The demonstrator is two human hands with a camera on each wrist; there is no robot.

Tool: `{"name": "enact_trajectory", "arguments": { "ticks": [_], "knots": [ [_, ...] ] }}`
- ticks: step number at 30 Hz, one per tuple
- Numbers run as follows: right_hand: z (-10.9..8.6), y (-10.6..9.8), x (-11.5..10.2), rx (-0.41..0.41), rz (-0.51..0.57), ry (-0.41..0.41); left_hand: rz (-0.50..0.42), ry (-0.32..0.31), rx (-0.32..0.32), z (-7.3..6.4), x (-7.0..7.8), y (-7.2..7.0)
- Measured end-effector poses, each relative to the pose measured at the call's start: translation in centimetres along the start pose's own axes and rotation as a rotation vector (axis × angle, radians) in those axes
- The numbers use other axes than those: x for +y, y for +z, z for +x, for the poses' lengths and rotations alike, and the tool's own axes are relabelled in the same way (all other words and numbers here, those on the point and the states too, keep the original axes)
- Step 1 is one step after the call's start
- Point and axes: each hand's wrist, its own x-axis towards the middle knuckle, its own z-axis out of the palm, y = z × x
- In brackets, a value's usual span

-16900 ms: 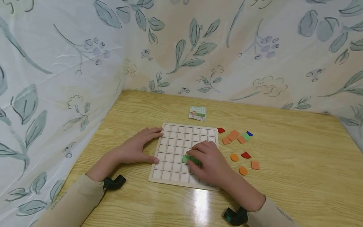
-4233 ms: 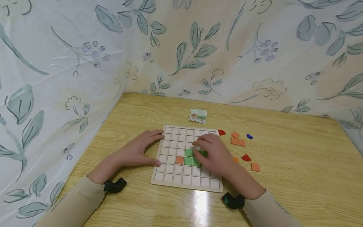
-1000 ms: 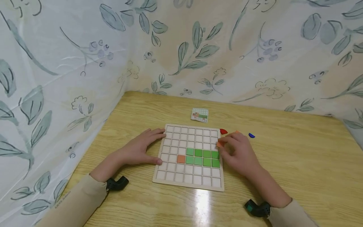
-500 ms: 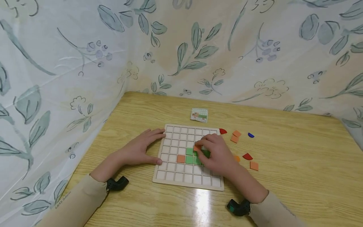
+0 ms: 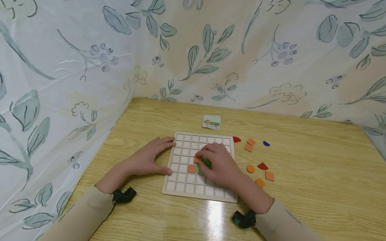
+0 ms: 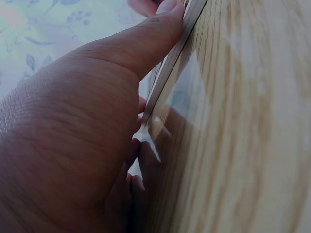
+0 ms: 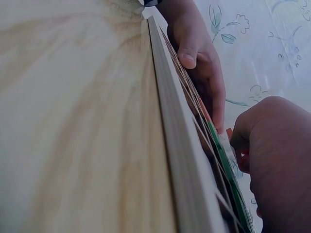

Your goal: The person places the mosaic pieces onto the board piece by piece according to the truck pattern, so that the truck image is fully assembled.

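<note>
A wooden grid board (image 5: 181, 187) lies on the table, with green square tiles (image 5: 200, 170) and one orange square tile (image 5: 192, 168) set in its cells. My right hand (image 5: 221, 164) is over the board and pinches another orange tile (image 5: 197, 159) between thumb and fingers, just above and right of the placed orange one. Most of the green tiles are hidden under that hand. At the board's left edge my left hand (image 5: 147, 157) rests with fingers extended, its thumb and fingertips touching the frame. The left wrist view shows that thumb (image 6: 155, 36) against the board's side.
Right of the board lie loose orange squares (image 5: 249, 147), orange discs (image 5: 250, 168), red quarter pieces (image 5: 263, 166) and a blue half-round piece (image 5: 266, 143). A small picture card (image 5: 211, 122) lies behind the board. Patterned cloth (image 5: 211, 50) hangs behind the table.
My right hand has picked an orange tile from the pile and carried it left across the board. Over the longer span, green tiles and one orange tile were added. My left hand stays put.
</note>
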Motion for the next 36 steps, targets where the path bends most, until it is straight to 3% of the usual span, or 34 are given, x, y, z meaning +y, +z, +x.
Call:
{"name": "enact_trajectory", "arguments": {
  "ticks": [12,17,36],
  "knots": [
    [0.73,0.62,-0.41,-0.049,-0.019,-0.01,-0.007,-0.028,-0.022,0.17,0.15,0.04],
    [0.81,0.69,-0.44,-0.061,-0.028,0.002,0.003,-0.01,-0.019,0.25,0.1,-0.02],
    [0.97,0.99,-0.37,-0.059,-0.019,-0.011,-0.017,-0.013,-0.017,0.07,0.37,-0.31]
  ]
}}
